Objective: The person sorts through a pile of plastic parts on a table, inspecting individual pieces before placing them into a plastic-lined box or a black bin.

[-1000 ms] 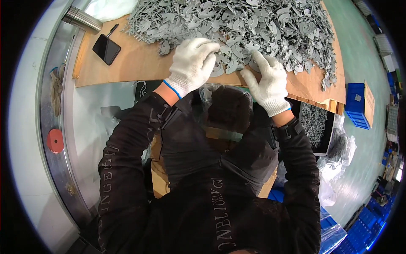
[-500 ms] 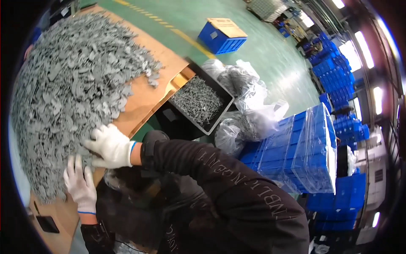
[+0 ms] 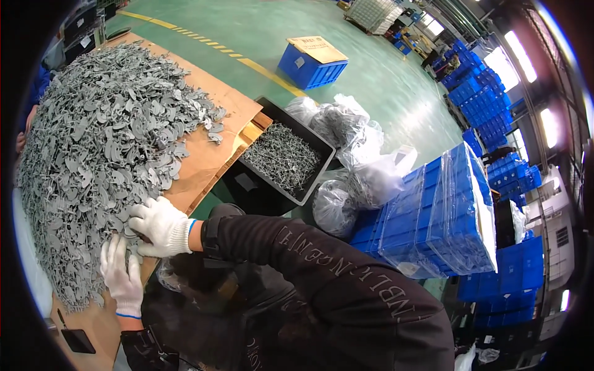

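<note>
A large heap of small grey moulded parts (image 3: 105, 148), flat and curved with thin stems, covers much of the table on the left. Both hands wear white knit gloves and work at the heap's near edge. My right hand (image 3: 162, 227) reaches in with its fingers curled down against the grey parts; what lies under the fingertips is hidden. Just nearer to me, my left hand (image 3: 122, 276) rests against the heap, its fingers stretched out and its thumb apart. The fingertips of the two hands are close together.
Brown board (image 3: 232, 127) shows along the table's right edge. Beside it stands a black crate (image 3: 318, 179) of thin grey pieces, then filled clear bags (image 3: 352, 133). A wrapped blue crate stack (image 3: 427, 210) is at right. A dark flat tool (image 3: 78, 341) lies near left.
The view has shifted slightly, so the scene sits a little differently. My right hand has curled its fingers more, and both hands stay at the heap's near edge.
</note>
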`<action>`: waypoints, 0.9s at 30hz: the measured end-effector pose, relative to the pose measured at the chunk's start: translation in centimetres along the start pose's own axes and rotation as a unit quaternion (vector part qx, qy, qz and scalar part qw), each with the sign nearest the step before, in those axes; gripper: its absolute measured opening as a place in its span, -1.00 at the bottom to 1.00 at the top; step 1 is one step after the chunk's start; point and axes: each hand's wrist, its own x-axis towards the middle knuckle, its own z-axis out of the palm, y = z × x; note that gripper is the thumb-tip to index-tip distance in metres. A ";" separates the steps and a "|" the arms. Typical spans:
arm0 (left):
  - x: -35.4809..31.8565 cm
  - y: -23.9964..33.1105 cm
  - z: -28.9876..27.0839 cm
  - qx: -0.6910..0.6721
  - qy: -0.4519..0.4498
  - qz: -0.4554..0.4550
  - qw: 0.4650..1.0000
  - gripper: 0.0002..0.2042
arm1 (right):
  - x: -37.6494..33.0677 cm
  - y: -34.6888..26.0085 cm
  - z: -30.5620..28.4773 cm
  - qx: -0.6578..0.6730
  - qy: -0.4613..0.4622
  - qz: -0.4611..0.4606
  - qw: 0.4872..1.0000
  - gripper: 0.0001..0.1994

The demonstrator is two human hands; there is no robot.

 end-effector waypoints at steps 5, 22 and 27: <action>-1.0 -0.6 0.7 0.013 0.025 0.002 1.000 -0.55 | -0.2 0.2 0.5 -0.011 0.022 -0.029 0.999 -0.48; -0.9 0.7 -2.1 0.001 0.055 -0.034 0.998 -0.51 | 1.1 1.2 -0.2 -0.009 0.016 -0.094 0.995 -0.73; -2.0 -0.2 -1.9 0.006 0.115 -0.082 0.990 -0.66 | 0.6 1.9 0.4 0.108 0.073 -0.036 0.991 -0.75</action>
